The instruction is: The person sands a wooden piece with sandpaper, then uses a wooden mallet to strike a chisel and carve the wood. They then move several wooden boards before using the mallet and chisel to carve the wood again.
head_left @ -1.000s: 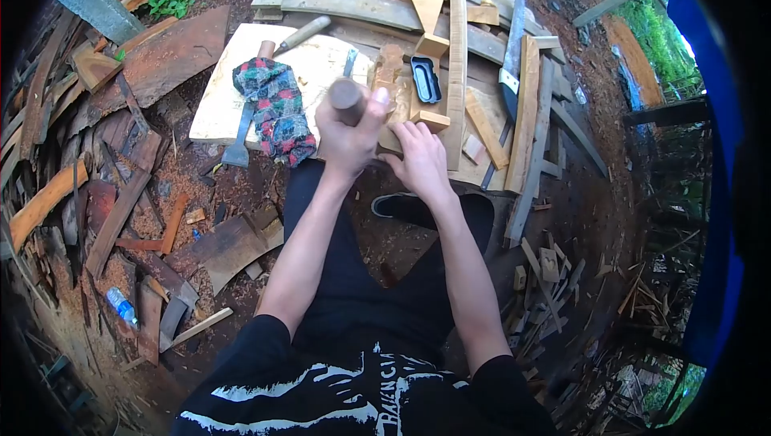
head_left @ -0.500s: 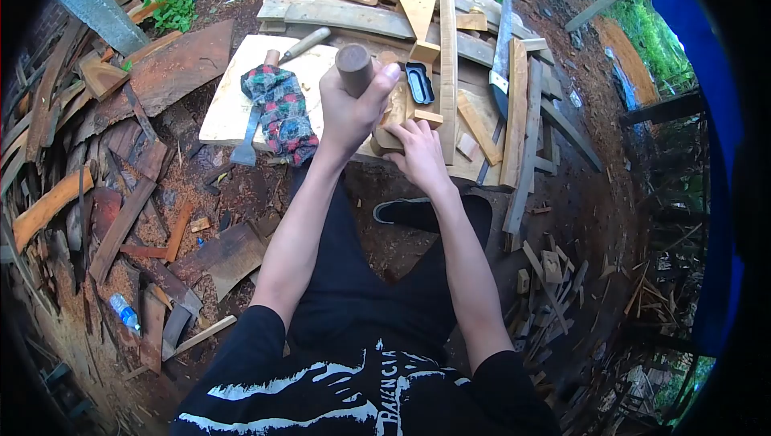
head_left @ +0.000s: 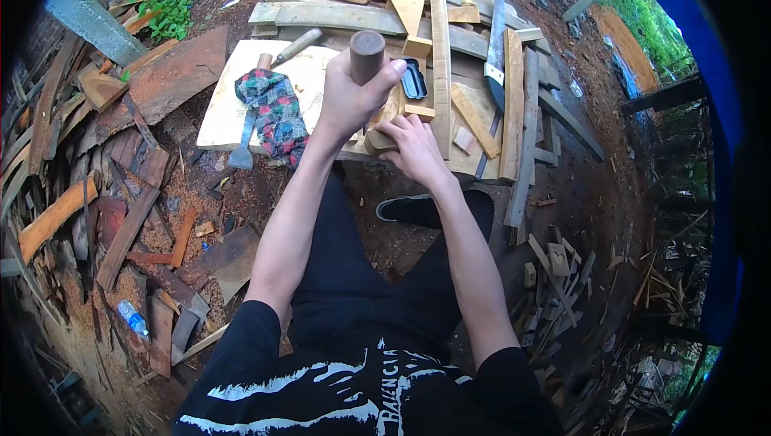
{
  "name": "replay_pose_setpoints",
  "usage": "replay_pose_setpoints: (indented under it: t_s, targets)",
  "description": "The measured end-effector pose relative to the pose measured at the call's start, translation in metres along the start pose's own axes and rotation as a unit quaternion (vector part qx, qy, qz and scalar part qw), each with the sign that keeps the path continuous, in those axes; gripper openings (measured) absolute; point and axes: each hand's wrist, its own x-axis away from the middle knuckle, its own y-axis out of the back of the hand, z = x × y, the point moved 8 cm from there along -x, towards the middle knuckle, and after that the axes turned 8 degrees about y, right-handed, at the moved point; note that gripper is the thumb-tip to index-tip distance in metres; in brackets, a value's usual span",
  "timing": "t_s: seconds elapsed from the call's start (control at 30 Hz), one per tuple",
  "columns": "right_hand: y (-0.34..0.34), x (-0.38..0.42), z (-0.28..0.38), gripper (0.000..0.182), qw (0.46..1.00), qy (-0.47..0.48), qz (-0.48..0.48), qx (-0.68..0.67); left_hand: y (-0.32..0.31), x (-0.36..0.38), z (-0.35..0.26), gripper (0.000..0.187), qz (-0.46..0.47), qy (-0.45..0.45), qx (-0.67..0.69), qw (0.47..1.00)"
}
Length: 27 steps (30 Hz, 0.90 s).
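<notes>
My left hand [head_left: 347,103] is wrapped around a thick, dark round wooden handle [head_left: 368,49], held upright with its end toward me. The tool's lower end is hidden behind the hand. My right hand [head_left: 416,148] is just to the right and nearer me, its fingers closed over a wooden block [head_left: 377,142] at the bench's near edge. Beyond that hand are a small pale wood block [head_left: 419,112] and a dark open plastic case [head_left: 414,80]. Left of my hands lie a plaid cloth [head_left: 279,119] and a broad-bladed chisel [head_left: 241,155].
Long boards [head_left: 341,16] are stacked at the back of the bench. A handsaw [head_left: 496,55] and wood strips [head_left: 511,115] lie on the right. Another wooden-handled tool [head_left: 297,46] lies back left. Scrap wood [head_left: 128,227] and a plastic bottle [head_left: 132,319] litter the ground.
My left hand and the dark handle have shifted slightly right and away from me. The right hand keeps its grip on the block. The whole view has shifted a little.
</notes>
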Motion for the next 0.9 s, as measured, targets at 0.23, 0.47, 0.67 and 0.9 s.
replay_pose_setpoints:
  t_s: [0.23, 0.47, 0.67, 0.9]
  targets:
    - [0.0, -0.003, 0.002, 0.054, 0.998, 0.035, 0.032, 0.04, -0.005, 0.003, -0.004, 0.024, 0.033, 0.012, 0.006, 0.999]
    - [0.0, -0.006, -0.001, 0.054, 0.996, 0.053, 0.051, 0.045, -0.006, 0.0, -0.002, 0.023, 0.035, 0.0, 0.002, 0.999]
    - [-0.002, -0.004, -0.001, 0.055, 0.996, 0.055, 0.045, 0.06, -0.005, 0.002, 0.003, 0.023, 0.037, 0.024, 0.008, 0.999]
    - [0.005, 0.0, 0.002, 0.065, 0.999, 0.04, 0.016, 0.03, -0.007, 0.001, -0.007, 0.024, 0.036, 0.012, 0.023, 0.999]
